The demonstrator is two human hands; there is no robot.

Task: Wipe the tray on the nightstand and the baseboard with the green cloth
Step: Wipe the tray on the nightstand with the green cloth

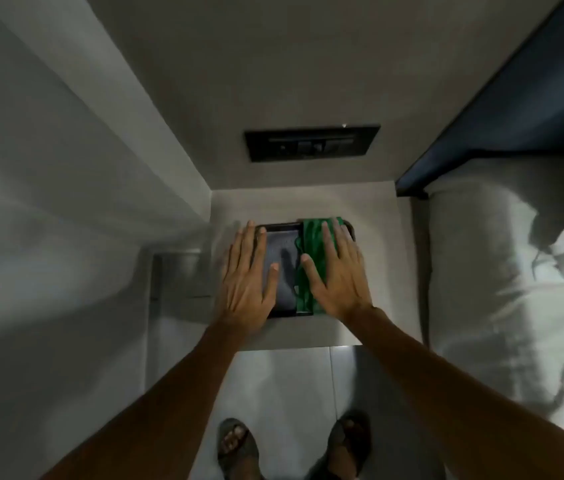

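A dark rectangular tray (pixel 285 271) lies on the pale nightstand (pixel 374 271) in the middle of the head view. The green cloth (pixel 311 244) is spread over the tray's right half. My right hand (pixel 337 275) lies flat on the cloth with fingers spread, pressing it onto the tray. My left hand (pixel 249 275) rests flat on the tray's left edge, fingers apart and holding nothing. The right part of the tray is hidden under the cloth and my hand. No baseboard can be made out.
A black switch panel (pixel 311 143) is on the wall behind the nightstand. A bed with white bedding (pixel 502 278) and a dark headboard (pixel 515 109) stands to the right. A white curtain (pixel 48 220) hangs at the left. My sandalled feet (pixel 294 448) stand on pale floor tiles.
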